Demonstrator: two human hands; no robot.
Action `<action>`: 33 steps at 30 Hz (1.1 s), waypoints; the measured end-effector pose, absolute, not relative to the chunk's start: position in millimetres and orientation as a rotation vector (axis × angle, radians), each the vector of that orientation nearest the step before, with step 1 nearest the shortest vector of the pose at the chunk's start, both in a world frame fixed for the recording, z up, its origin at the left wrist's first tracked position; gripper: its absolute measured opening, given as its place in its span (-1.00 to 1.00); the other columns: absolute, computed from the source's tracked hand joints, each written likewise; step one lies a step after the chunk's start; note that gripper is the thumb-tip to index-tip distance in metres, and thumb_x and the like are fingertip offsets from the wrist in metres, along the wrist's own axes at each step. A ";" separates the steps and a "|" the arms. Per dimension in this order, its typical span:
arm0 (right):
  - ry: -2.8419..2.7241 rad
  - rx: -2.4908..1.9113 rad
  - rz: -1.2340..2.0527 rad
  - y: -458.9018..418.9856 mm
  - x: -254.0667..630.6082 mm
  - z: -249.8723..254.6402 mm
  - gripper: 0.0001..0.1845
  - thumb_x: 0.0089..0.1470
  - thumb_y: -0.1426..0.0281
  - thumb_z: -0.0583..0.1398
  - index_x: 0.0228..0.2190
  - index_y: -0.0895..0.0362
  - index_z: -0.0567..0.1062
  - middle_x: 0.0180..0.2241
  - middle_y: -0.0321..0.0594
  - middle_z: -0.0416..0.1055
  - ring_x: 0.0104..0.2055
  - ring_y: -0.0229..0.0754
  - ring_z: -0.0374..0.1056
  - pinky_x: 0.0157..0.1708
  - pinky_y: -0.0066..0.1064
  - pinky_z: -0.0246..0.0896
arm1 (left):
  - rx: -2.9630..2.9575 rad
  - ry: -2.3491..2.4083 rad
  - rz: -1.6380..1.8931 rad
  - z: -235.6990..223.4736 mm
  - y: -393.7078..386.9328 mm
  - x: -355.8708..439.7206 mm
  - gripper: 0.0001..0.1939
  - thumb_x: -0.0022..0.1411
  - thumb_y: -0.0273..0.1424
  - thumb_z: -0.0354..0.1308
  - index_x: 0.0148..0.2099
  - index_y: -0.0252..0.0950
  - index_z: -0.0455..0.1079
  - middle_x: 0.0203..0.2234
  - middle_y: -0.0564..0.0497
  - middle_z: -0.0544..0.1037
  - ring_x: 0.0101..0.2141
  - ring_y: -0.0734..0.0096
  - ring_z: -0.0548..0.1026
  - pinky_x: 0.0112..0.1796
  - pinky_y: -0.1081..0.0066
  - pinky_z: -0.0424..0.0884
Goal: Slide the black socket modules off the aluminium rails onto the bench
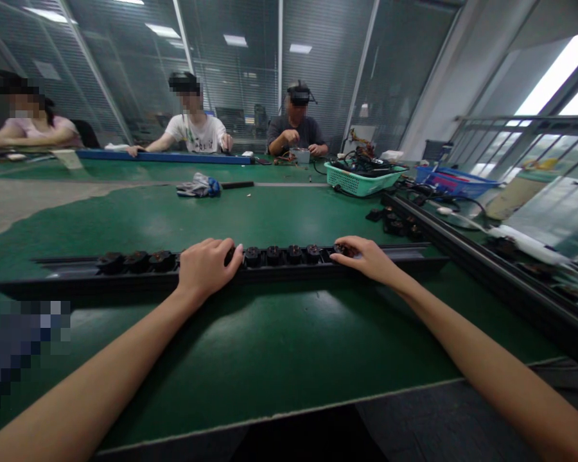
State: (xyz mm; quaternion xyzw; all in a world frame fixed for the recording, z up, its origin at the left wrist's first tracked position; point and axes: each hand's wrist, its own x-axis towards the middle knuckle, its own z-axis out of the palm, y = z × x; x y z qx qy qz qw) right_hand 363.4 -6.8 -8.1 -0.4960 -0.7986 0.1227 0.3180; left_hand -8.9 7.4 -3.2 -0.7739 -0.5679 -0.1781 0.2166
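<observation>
A long black channel-shaped rail [279, 276] lies across the green table in front of me, with a row of several round black sockets [273, 255] sitting in it. My left hand [207, 266] is closed over the middle of the row, and a black socket shows between its thumb and index finger. Toward the rail's right part, my right hand [363, 258] pinches another black socket [340, 249] at the end of the row. Its fingers partly cover that socket, so I cannot tell whether it is fully seated in the rail.
A second long black rail [486, 269] runs along the right, with loose black sockets [395, 221] beside it. Behind stand a green basket [361, 181] of cables and a blue basket [455, 183]. Grey-blue gloves [200, 185] lie beyond my rail. Several people work across the table [270, 359].
</observation>
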 end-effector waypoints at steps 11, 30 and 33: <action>-2.092 -1.350 0.272 -6.2 361.7 -9.2 -0.64 0.15 0.10 0.24 -0.21 0.13 0.55 -0.33 -0.15 0.47 -0.34 -0.14 0.30 -0.26 -0.28 0.20 | -2.150 -1.567 -0.492 -2.9 6.8 -9.0 -0.43 0.48 -0.06 -0.23 -0.20 -0.25 0.53 -0.34 -0.14 0.61 -0.31 0.17 0.53 -0.41 0.30 0.12; -2.118 -1.360 0.282 -5.0 365.0 -5.3 -0.65 0.14 0.08 0.23 -0.25 0.12 0.53 -0.41 -0.23 0.42 -0.37 -0.17 0.27 -0.31 -0.32 0.15 | -2.167 -1.587 -0.504 -1.7 5.8 -8.1 -0.46 0.47 -0.07 -0.21 -0.22 -0.25 0.52 -0.34 -0.17 0.61 -0.29 0.14 0.53 -0.40 0.30 0.15; -2.143 -1.339 0.307 -5.9 366.7 -2.4 -0.63 0.15 0.06 0.24 -0.25 0.11 0.54 -0.43 -0.25 0.41 -0.38 -0.19 0.27 -0.32 -0.33 0.15 | -2.164 -1.587 -0.497 -2.3 6.2 -8.4 -0.45 0.47 -0.06 -0.21 -0.21 -0.25 0.52 -0.33 -0.16 0.62 -0.29 0.14 0.54 -0.40 0.30 0.14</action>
